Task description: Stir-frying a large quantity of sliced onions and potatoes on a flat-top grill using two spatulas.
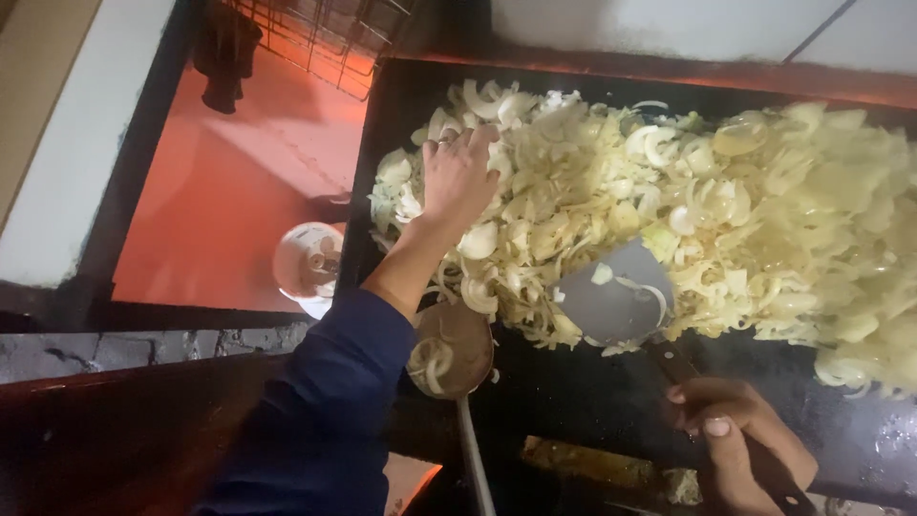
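A big heap of sliced pale onions [707,210] covers a black flat griddle [592,392]. My left hand [457,177], in a dark blue sleeve, rests palm down on the left end of the heap, fingers spread over the slices. My right hand [731,435] grips the dark handle of a flat metal spatula [616,296], whose blade lies against the front edge of the onions with a few slices on it. A round ladle [449,349] holding some onion slices lies on the griddle under my left forearm, its long handle pointing toward me.
Left of the griddle the floor [229,191] glows orange-red, with a white round container [308,263] standing by the griddle's edge. A wire rack [325,38] is at the top. A dark stone ledge [124,354] runs along the lower left.
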